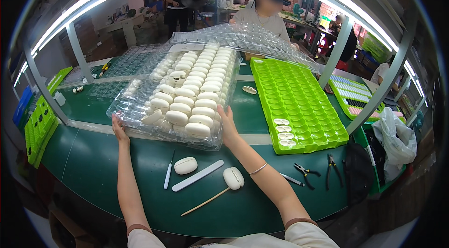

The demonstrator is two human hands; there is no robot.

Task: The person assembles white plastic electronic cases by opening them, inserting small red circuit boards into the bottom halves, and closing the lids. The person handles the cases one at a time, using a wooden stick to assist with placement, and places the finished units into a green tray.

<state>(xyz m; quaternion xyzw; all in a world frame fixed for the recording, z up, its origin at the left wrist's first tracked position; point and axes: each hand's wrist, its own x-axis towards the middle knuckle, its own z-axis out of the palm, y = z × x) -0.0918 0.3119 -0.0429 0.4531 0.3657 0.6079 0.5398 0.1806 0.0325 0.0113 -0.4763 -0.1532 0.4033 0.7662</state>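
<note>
A stack of clear plastic trays (122, 106), filled with rows of white oval cases (198, 129), slants across the table ahead of me. At its near left corner my left hand (119, 129) grips the tray edge, fingers partly hidden under it. My right hand (228, 125) holds the near right side, its fingers against the plastic wall. Below the trays lie a single white case (185, 165), a flat white stick (198, 175) and a thin white-handled tool (168, 173). Another white case (233, 178) rests by a wooden stick (206, 202), near my right forearm.
To the right is a green compartment tray (299, 103) with several white pieces in its near corner. Two pliers (306, 173) (333, 169) and a pen-like tool (292, 179) lie right of my forearm. Metal posts (79, 51) frame the table. Across it sits a person (264, 14).
</note>
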